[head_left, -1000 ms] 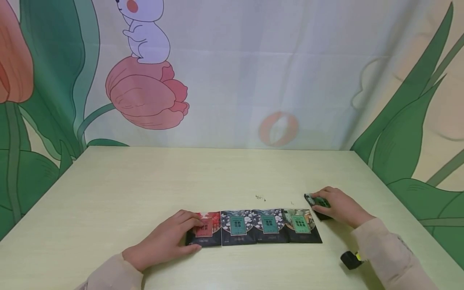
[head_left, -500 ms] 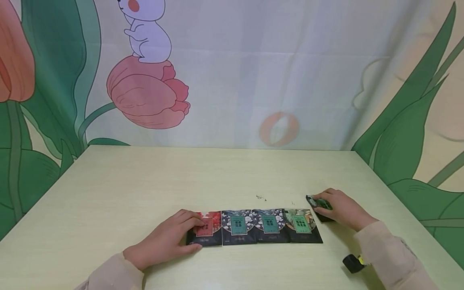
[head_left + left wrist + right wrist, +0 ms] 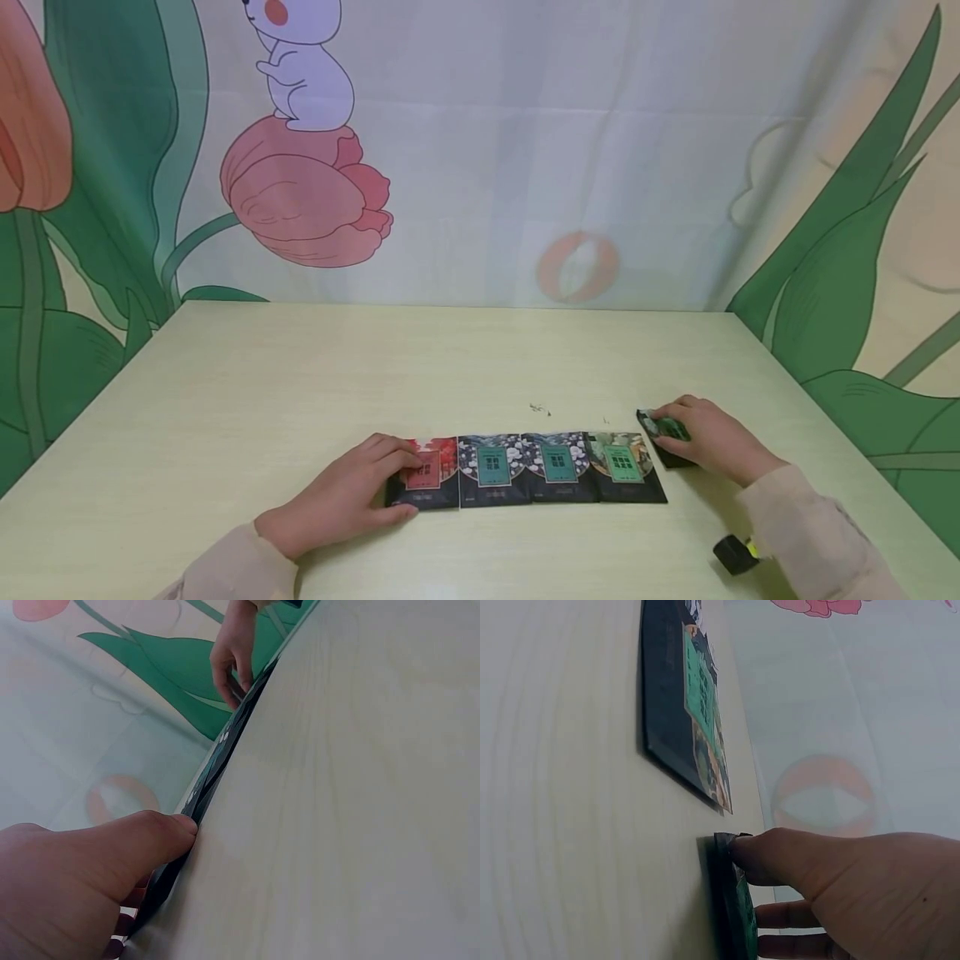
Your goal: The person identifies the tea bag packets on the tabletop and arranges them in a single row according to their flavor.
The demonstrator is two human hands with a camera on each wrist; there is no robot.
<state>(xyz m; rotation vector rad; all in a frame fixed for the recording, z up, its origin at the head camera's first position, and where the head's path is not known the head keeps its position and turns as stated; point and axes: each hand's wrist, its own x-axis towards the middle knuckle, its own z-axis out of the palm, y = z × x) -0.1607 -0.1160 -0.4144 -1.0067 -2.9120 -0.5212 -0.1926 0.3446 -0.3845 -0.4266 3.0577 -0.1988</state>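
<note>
Four dark tea sachets would be a count too high, so several lie edge to edge in a row. At its left end is a red sachet (image 3: pixel 435 479); my left hand (image 3: pixel 341 492) rests fingers on it, thumb along its near edge. Two blue floral sachets (image 3: pixel 492 471) fill the middle. A green-labelled sachet (image 3: pixel 624 471) ends the row on the right. Beyond that end, my right hand (image 3: pixel 716 437) pinches a separate dark green sachet (image 3: pixel 739 915) between thumb and fingers. This one sits turned at an angle, apart from the row, its face partly covered.
Dark crumbs (image 3: pixel 540 409) are scattered on the pale tabletop (image 3: pixel 360 367) behind the row. A black object with a yellow part (image 3: pixel 735 554) shows by the right sleeve. A printed cloth (image 3: pixel 480 167) hangs behind the table.
My right hand has shifted slightly right and nearer, carrying the dark green sachet away from the row. The left hand and the row stay put.
</note>
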